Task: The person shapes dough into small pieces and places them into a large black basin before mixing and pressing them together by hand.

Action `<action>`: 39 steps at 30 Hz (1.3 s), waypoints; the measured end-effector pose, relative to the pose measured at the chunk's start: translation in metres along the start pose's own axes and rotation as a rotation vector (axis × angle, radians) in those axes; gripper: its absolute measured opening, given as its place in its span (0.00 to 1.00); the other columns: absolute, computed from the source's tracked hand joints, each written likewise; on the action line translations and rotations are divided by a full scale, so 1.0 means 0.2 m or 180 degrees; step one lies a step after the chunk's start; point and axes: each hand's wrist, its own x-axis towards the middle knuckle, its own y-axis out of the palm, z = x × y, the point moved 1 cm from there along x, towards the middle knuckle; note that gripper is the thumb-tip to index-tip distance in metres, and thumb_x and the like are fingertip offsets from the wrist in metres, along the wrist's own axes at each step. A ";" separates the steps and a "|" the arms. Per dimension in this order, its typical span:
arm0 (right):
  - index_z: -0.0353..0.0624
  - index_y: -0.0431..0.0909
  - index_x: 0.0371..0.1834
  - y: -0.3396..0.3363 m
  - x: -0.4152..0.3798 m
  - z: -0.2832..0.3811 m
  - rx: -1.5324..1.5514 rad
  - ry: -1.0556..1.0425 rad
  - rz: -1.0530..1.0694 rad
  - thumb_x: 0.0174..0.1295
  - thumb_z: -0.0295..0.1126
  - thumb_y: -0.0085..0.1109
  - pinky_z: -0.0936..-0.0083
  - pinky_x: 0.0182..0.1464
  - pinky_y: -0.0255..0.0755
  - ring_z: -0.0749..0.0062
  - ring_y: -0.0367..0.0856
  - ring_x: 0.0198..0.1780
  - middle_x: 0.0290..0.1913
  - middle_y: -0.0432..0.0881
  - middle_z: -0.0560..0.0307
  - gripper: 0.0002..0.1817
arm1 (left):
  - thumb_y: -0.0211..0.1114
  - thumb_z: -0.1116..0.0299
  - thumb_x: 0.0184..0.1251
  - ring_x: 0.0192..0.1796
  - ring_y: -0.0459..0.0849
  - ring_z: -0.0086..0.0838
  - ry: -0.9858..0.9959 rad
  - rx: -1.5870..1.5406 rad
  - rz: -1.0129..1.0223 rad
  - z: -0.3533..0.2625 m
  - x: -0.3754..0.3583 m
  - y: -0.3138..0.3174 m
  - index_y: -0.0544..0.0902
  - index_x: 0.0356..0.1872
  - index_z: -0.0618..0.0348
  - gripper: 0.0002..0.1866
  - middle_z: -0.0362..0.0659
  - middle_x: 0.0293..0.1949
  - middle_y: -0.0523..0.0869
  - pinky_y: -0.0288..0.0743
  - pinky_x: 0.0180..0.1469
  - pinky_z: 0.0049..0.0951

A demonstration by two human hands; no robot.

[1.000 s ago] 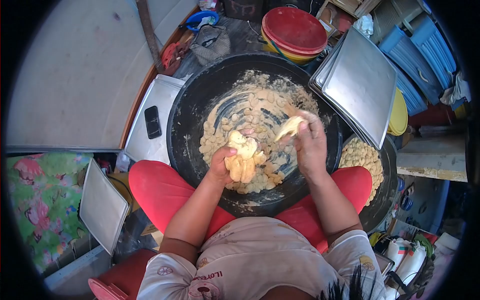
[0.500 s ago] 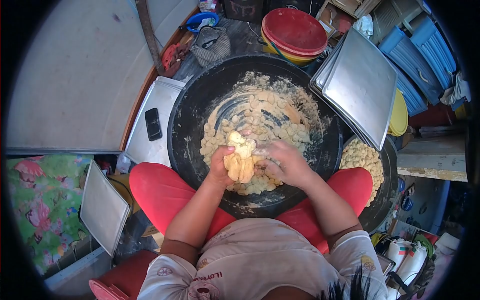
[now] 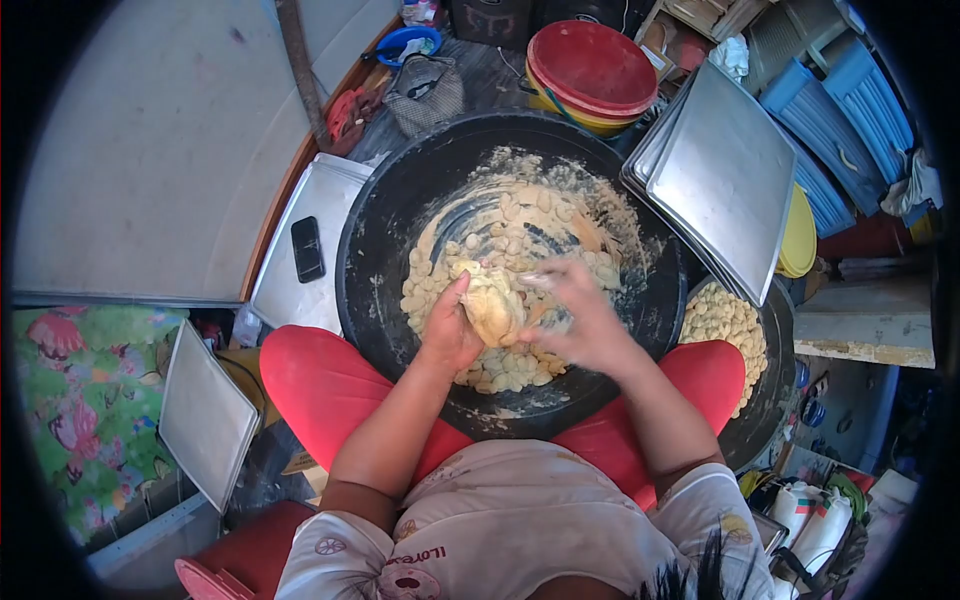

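My left hand is wrapped around a pale yellow lump of dough, held over a large black basin. On the right of the lump, my right hand has its fingers spread, slightly smeared by motion. Its fingertips are right at the dough's edge. Many small flattened dough pieces lie beneath both hands in the basin, dusted with flour that also streaks the floor and walls of the basin.
A second black basin with more dough pieces stands at my right knee. Stacked metal trays lean over the basin's right rim. A phone lies on a tray at left. Nested red and yellow tubs stand behind.
The dough, which showed several folds and lobes, now looks like one rounder lump in my left hand. My right hand has drawn slightly away to the right, its fingers wider apart.
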 end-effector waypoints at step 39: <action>0.37 0.74 0.47 0.04 0.05 -0.08 0.2656 0.1589 -0.0861 0.68 0.39 0.48 0.80 0.42 0.70 0.78 0.75 0.38 0.38 0.77 0.59 0.16 | 0.49 0.53 0.70 0.52 0.79 0.39 -0.0439 0.0338 -0.0066 0.07 -0.03 -0.05 0.69 0.57 0.63 0.25 0.50 0.50 0.79 0.72 0.56 0.41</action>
